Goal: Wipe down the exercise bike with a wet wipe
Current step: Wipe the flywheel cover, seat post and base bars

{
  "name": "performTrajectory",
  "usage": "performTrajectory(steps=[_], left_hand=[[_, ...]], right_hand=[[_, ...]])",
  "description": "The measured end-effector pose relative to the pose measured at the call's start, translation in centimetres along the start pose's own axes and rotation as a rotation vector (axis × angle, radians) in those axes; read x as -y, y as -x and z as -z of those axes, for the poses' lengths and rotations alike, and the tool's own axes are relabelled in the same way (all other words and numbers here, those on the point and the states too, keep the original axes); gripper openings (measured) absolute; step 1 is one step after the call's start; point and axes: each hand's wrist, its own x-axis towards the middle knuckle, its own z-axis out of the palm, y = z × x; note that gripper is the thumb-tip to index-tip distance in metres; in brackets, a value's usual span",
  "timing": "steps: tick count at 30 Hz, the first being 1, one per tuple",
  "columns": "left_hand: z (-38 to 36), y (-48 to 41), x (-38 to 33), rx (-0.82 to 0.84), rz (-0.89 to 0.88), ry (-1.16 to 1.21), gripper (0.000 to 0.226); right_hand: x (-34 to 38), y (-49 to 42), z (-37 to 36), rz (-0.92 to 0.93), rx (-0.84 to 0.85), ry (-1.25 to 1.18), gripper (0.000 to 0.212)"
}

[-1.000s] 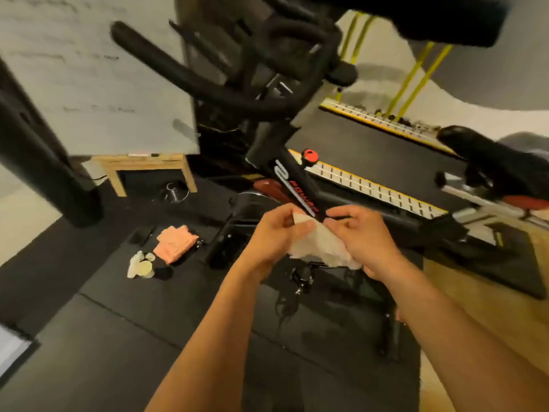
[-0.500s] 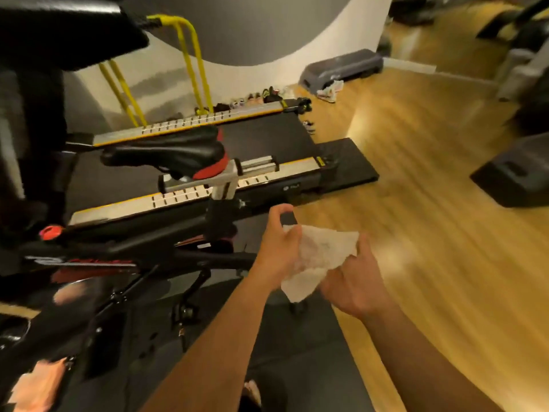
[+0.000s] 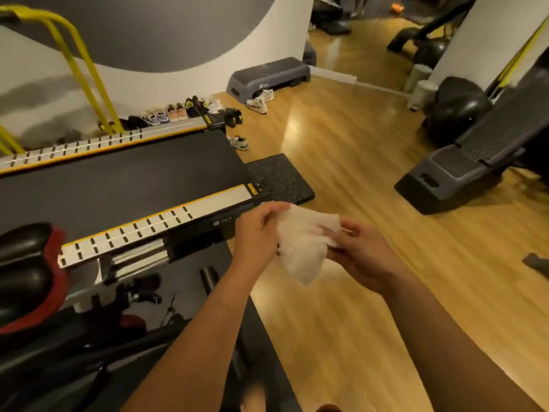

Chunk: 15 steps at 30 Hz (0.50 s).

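Note:
A crumpled white wet wipe hangs between both hands in mid-air, over the edge where the dark mat meets the wooden floor. My left hand pinches its left side and my right hand grips its right side. The exercise bike is at the lower left: its black and red saddle and dark frame show, well left of the hands. The handlebars are out of view.
A treadmill with yellow rails lies beyond the bike. Shoes line the wall, and a grey step platform sits behind them. An inclined grey machine stands at the right on the wooden floor.
The view has swung right, from the bike's handlebars and frame to the saddle and open floor. Both hands have kept hold of the wipe and are spreading it apart.

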Motion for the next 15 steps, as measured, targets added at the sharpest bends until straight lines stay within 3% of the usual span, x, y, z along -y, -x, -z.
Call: performTrajectory(steps=[4,8,11,15], left_hand=[[0.1,-7.5,-2.8,-0.041,-0.014,0.157,0.024],[1.8,-15.1,-2.4,0.098,-0.025,0.071,0.065],[2.5,-20.2,-0.8,0.151,0.013,0.028,0.087],[4.9,-25.6,1.7,-0.058,0.162,0.054,0.093]], right_hand=[[4.8,-5.7,2.5,-0.106,0.127,0.007,0.035],[5.9,-15.1,1.3,-0.211,0.099,-0.091,0.043],[6.8,-23.4,-3.6,-0.353,0.304,-0.003,0.065],[8.1,-33.3,-9.2,-0.347,0.509,0.177,0.031]])
